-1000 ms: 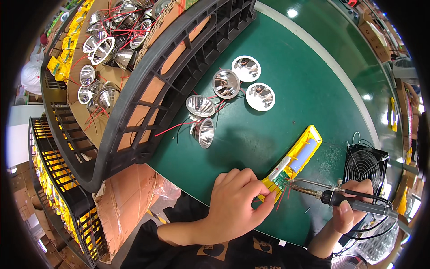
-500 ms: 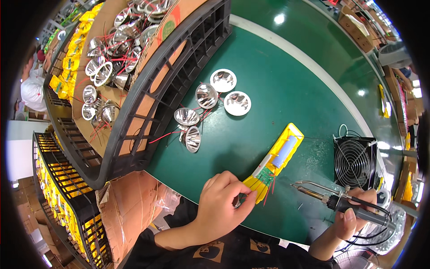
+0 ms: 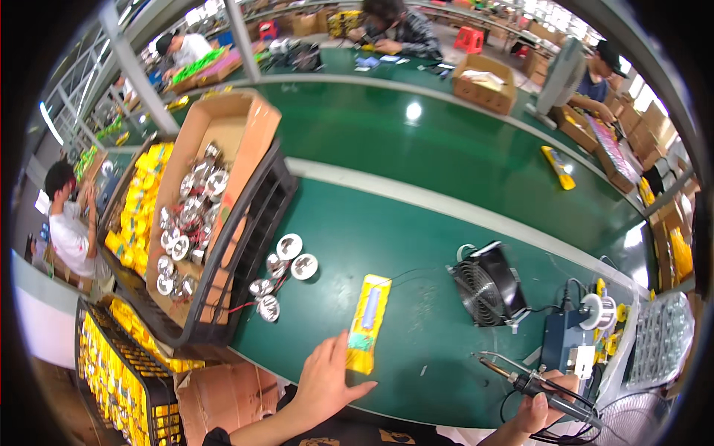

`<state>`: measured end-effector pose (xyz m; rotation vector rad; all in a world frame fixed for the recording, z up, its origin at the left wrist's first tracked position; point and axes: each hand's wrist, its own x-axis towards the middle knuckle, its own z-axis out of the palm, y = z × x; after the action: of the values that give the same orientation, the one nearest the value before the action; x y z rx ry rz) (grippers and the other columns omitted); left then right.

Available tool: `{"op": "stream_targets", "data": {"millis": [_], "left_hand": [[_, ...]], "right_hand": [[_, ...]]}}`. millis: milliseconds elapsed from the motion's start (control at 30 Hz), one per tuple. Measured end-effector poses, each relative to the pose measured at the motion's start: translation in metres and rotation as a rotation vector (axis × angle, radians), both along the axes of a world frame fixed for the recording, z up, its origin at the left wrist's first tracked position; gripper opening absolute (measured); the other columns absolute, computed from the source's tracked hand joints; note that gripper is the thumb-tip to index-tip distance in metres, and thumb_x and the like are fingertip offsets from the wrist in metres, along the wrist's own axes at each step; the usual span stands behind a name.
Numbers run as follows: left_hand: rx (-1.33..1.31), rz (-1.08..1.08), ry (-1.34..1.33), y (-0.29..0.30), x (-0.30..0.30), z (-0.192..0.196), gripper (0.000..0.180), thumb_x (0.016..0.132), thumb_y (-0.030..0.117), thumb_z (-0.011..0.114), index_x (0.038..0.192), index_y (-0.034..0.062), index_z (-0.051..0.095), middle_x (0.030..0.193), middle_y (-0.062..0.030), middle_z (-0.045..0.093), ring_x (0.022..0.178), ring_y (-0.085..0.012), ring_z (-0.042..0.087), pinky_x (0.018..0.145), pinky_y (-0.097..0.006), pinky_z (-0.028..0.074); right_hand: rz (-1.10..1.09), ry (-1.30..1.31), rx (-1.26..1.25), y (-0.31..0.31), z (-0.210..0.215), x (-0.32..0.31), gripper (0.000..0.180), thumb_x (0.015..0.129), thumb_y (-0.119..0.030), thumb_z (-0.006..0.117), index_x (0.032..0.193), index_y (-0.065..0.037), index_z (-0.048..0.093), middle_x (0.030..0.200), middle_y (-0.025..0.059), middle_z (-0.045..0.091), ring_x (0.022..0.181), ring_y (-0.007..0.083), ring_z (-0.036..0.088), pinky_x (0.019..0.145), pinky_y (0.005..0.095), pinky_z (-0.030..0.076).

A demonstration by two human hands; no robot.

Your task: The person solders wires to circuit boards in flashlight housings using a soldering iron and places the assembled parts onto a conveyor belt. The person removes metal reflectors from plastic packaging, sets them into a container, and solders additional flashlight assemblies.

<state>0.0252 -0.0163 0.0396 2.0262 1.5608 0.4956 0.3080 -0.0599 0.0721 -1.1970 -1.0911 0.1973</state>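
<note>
Steady the yellow housing (image 3: 367,322) on the green worktop (image 3: 416,223) with the open left hand (image 3: 327,383) (fingers flat beside it); bring the soldering iron (image 3: 532,384), gripped in the right hand (image 3: 547,405), slowly over.

Glossy green bench top (image 3: 416,245); mirror-bright metal reflectors (image 3: 286,267); yellow plastic housing (image 3: 368,321); matt brown cardboard box (image 3: 223,141).

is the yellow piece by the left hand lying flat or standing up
Lying flat: the yellow piece rests lengthwise on the green table, the left hand beside its near end.
</note>
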Motion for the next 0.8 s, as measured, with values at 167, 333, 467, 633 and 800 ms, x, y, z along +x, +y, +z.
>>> {"op": "stream_targets", "data": {"millis": [167, 333, 467, 633, 800], "left_hand": [[0.122, 0.108, 0.003, 0.024, 0.017, -0.009, 0.063, 0.066, 0.023, 0.071, 0.115, -0.0044, 0.041, 0.098, -0.0182, 0.051, 0.091, -0.0344, 0.049, 0.079, -0.040, 0.041], [0.284, 0.088, 0.022, 0.133, 0.040, -0.019, 0.057, 0.064, 0.024, 0.072, 0.109, -0.0015, 0.048, 0.098, -0.0210, 0.055, 0.091, -0.0365, 0.053, 0.080, -0.040, 0.042], [0.233, 0.068, -0.026, 0.243, 0.075, -0.014, 0.047, 0.061, 0.021, 0.073, 0.100, 0.0006, 0.056, 0.087, -0.0192, 0.061, 0.083, -0.0338, 0.058, 0.072, -0.039, 0.047], [0.392, 0.047, 0.145, 0.361, 0.112, -0.024, 0.042, 0.058, 0.020, 0.074, 0.088, -0.0007, 0.054, 0.085, -0.0189, 0.060, 0.083, -0.0336, 0.057, 0.072, -0.041, 0.047], [0.350, 0.222, 0.398, 0.413, 0.183, -0.015, 0.054, 0.063, 0.013, 0.071, 0.109, 0.0016, 0.046, 0.098, -0.0203, 0.055, 0.093, -0.0341, 0.053, 0.077, -0.042, 0.046]], "right_hand": [[-0.056, 0.044, 0.204, 0.003, -0.008, 0.040, 0.032, 0.071, -0.025, 0.057, 0.075, 0.001, 0.039, 0.060, 0.0037, 0.035, 0.040, 0.0075, 0.031, 0.037, 0.0185, 0.025], [-0.208, 0.181, 0.130, -0.022, -0.024, 0.074, 0.034, 0.075, -0.031, 0.052, 0.071, -0.001, 0.038, 0.063, 0.0047, 0.035, 0.051, 0.0105, 0.037, 0.044, 0.0230, 0.026], [-0.475, -0.400, -0.001, -0.031, -0.037, 0.090, 0.026, 0.086, -0.032, 0.048, 0.083, -0.007, 0.051, 0.080, 0.0152, 0.052, 0.069, 0.0284, 0.054, 0.063, 0.0418, 0.043], [-0.307, 0.268, 0.230, -0.011, -0.010, 0.075, 0.026, 0.074, -0.017, 0.059, 0.084, 0.004, 0.049, 0.076, 0.0146, 0.052, 0.070, 0.0272, 0.054, 0.066, 0.0421, 0.046], [-0.487, 0.330, 0.197, -0.024, -0.010, 0.086, 0.034, 0.069, -0.018, 0.063, 0.087, 0.004, 0.044, 0.073, 0.0125, 0.050, 0.065, 0.0256, 0.051, 0.062, 0.0392, 0.045]]}}
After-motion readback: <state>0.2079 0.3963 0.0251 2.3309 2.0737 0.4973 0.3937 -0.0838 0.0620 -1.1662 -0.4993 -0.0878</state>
